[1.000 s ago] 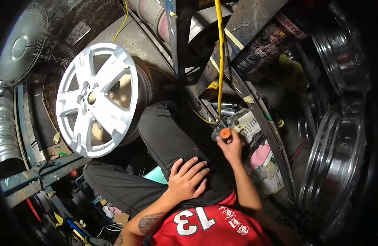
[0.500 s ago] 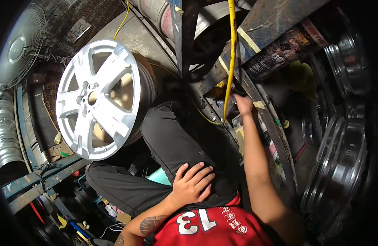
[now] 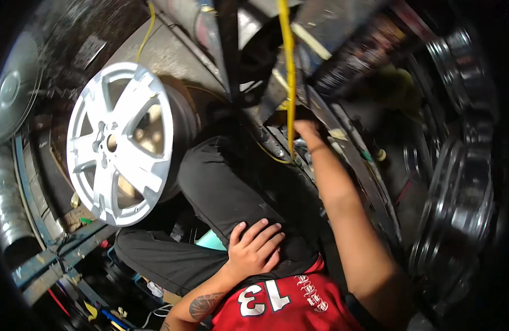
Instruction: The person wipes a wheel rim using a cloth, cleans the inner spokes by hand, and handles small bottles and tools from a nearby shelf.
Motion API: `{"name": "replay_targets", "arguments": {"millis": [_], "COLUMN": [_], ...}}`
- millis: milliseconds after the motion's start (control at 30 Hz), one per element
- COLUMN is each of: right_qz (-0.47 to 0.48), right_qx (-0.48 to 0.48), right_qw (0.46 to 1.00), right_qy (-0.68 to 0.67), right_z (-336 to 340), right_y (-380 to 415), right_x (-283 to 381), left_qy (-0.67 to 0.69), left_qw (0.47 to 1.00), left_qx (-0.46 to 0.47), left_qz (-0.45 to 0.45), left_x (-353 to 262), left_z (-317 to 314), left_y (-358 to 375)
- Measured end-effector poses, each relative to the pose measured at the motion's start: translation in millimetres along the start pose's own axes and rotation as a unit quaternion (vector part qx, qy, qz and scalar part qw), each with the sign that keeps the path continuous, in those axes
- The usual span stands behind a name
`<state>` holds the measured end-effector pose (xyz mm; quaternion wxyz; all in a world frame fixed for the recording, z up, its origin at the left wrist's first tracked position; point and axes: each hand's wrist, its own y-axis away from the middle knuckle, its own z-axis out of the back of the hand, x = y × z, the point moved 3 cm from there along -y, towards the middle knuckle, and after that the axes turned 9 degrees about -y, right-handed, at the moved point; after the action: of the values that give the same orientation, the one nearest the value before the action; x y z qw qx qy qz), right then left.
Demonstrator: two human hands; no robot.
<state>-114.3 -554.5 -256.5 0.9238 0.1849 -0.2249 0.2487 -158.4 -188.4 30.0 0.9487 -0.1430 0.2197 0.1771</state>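
Observation:
My left hand (image 3: 255,246) lies flat on my thigh in dark trousers (image 3: 227,187), fingers a little apart and holding nothing. My right arm stretches forward, and my right hand (image 3: 306,130) reaches into a cluttered, dark bay of a metal frame (image 3: 351,146), beside a hanging yellow hose (image 3: 290,83). Its fingers are hidden in shadow there, so whatever they touch does not show. A silver alloy wheel (image 3: 136,160) stands tilted in front of my other knee, its spoked face brightly lit, apart from both hands.
Dark glossy wheel rims (image 3: 453,209) stand along the right side. A large printed cylinder (image 3: 359,49) lies above the frame. At the left are a fan (image 3: 11,88), stacked silver rims (image 3: 9,193) and a blue metal bar (image 3: 61,254).
My right hand has gone further into the bay, hiding its fingers. The view has shifted, with some blur. My left hand has stayed on my thigh.

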Motion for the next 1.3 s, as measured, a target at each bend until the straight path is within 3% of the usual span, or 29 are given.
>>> {"name": "replay_targets", "arguments": {"millis": [67,100,167,233,267,333,400,467,500,667,700,767,900,1000,1133,1300], "right_qz": [-0.032,-0.051,-0.033,-0.077,-0.085,-0.017,-0.038,-0.002,-0.004,-0.021,-0.021,-0.041,-0.058,-0.095,-0.122,-0.043], "right_qx": [-0.031,-0.047,-0.084,-0.101,-0.102,-0.152,-0.076,-0.080,-0.084,0.087,0.085,0.199,0.228,0.300,0.314,0.265], "right_qw": [0.999,0.997,0.996,0.987,0.986,0.967,0.971,0.946,0.946,0.986,0.986,0.958,0.940,0.941,0.926,0.949], "right_qy": [-0.016,-0.021,0.029,-0.101,-0.099,-0.205,-0.225,-0.315,-0.313,-0.142,-0.142,-0.202,-0.248,-0.126,-0.173,-0.163], "right_z": [-43,-39,-33,8,18,32,42,34,41,48,39,14,14,34,23,16], "right_y": [-35,-28,-2,40,65,118,172,212,228,286,299,322,340,339,340,335], "right_x": [3,-38,-20,17,29,43,37,13,6,-43,-64,-103,-114,-100,-110,-114], "left_qy": [0.003,-0.005,0.000,-0.009,-0.017,-0.013,-0.016,-0.013,-0.013,-0.017,-0.017,-0.015,-0.020,-0.020,-0.016,0.019], "left_qw": [1.000,1.000,1.000,1.000,1.000,1.000,1.000,1.000,1.000,1.000,1.000,1.000,1.000,0.999,1.000,0.999], "left_qx": [0.006,0.003,0.009,0.005,0.001,0.006,-0.002,-0.003,-0.003,-0.010,-0.011,-0.014,-0.021,-0.023,-0.026,-0.025], "left_qz": [-0.014,-0.012,-0.020,-0.019,-0.015,-0.020,-0.022,-0.026,-0.027,-0.021,-0.022,-0.018,-0.011,-0.010,-0.001,-0.014], "left_x": [-2,-3,-6,-6,-5,-6,-7,-8,-8,-10,-10,-10,-7,-7,-2,-2], "left_z": [-1,-2,-4,-5,-4,-2,-2,-2,-2,0,0,2,4,5,3,-1], "left_y": [-1,-2,-2,-3,-2,-2,-3,-3,-2,1,2,5,9,11,11,1]}}
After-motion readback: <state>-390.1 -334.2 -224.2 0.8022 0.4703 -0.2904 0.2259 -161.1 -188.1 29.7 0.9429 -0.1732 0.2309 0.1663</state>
